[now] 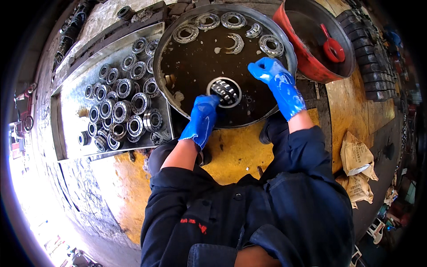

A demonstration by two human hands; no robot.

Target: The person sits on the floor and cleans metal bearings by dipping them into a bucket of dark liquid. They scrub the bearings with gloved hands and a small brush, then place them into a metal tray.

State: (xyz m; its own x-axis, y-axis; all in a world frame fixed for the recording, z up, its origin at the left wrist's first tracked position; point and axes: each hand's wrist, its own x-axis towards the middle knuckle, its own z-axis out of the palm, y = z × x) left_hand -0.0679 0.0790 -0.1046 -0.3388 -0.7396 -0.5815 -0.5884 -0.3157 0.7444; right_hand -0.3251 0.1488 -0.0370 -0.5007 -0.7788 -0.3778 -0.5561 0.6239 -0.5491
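1 head-worn fisheye looks down from near above the basin (222,8).

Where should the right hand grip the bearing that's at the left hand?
Probably the outer ring, at its right rim, coming from the right: that arc shows bare, while the left hand covers the lower-left edge. The rollers sit askew inside, so they look a less steady hold.

The left hand (203,113) (blue-gloved) holds a roller bearing (226,92) at the near side of a round basin (163,42); the right hand (276,80), fingers curled, is farther right.
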